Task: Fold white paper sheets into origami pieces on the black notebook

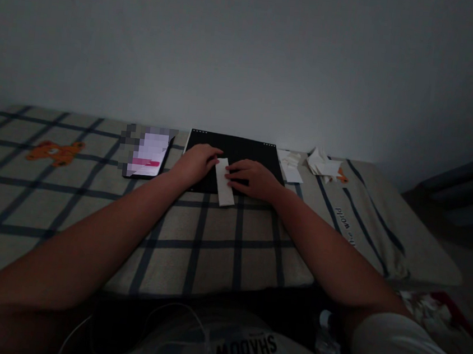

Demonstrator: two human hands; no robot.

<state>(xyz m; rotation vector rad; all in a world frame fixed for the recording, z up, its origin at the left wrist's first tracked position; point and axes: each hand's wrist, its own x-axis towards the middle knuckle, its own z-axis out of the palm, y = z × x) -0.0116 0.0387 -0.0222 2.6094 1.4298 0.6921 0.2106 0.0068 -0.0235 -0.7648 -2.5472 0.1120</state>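
Observation:
A narrow white paper strip (225, 187) lies over a black rectangular board or pad (240, 144), its near end reaching past the pad's front edge onto the cloth. At the strip's far left edge, my left hand (199, 164) has its fingers closed on the paper's upper end. My right hand (257, 180) rests palm down on the pad, fingers stretched and slightly apart, with the fingertips touching the strip's right edge. The dim light hides the exact contact of the fingertips.
A phone or tablet (151, 154) with a lit, partly blurred screen lies left of the pad. White paper scraps (292, 166) and a crumpled paper pile (322, 164) lie to the right. The checked cloth (167, 271) ends at the wall (249, 54). A clear bottle (326, 344) is low at right.

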